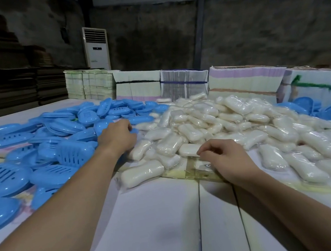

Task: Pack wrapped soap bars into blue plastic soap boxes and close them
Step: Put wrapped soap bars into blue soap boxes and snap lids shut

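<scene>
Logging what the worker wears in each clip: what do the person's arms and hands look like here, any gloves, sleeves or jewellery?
Both forearms are bare all the way to the frame edge, with no sleeves in view. The left hand and right hand wear no gloves; no rings, watch or wristbands are visible.

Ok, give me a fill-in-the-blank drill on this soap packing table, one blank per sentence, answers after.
1. The pile of soap box halves that the left hand reaches into is ____ in colour.
2. The right hand pinches the clear wrapper of a ____ bar at the near edge of the white heap.
3. The white standing air conditioner stands against the ____ wall.

Missing words: blue; soap; back
</scene>
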{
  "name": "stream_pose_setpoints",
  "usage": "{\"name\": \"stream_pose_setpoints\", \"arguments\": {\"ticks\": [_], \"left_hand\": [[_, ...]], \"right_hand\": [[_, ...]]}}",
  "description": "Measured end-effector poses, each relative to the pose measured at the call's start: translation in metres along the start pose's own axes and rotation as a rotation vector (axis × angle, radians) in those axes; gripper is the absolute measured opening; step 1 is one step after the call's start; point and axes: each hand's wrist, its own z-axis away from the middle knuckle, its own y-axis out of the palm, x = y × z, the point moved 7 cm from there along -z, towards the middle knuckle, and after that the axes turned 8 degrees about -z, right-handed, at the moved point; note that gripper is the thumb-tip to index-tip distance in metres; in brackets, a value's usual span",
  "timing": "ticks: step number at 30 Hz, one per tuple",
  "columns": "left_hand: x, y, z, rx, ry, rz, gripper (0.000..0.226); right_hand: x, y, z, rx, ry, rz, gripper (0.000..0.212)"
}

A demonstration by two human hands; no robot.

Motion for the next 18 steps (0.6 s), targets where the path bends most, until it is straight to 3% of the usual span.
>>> {"name": "stream_pose_setpoints", "arguments": {"ticks": [3, 6, 13, 18], "left_hand": [[-0.002, -0.014, 0.0, -0.17, -0.019, 0.046, 0.021], [0.001, -0.015, 0.0, -0.239, -0.006, 0.038, 0.027], [0.002, -0.007, -0.001, -0.171, 0.005, 0.138, 0.023], [-0.02, -0.062, 0.022, -0.476, 0.077, 0.33, 0.024]], "right_hand": [[-0.001, -0.002, -0.001, -0.013, 0.006, -0.008, 0.022], [-0.002, -0.003, -0.001, -0.02, 0.008, -0.001, 0.026], [-0.002, -0.005, -0.001, -0.029, 0.001, -0.001, 0.029], [-0.003, -0.011, -0.001, -0.067, 0.009, 0.009, 0.025]]}}
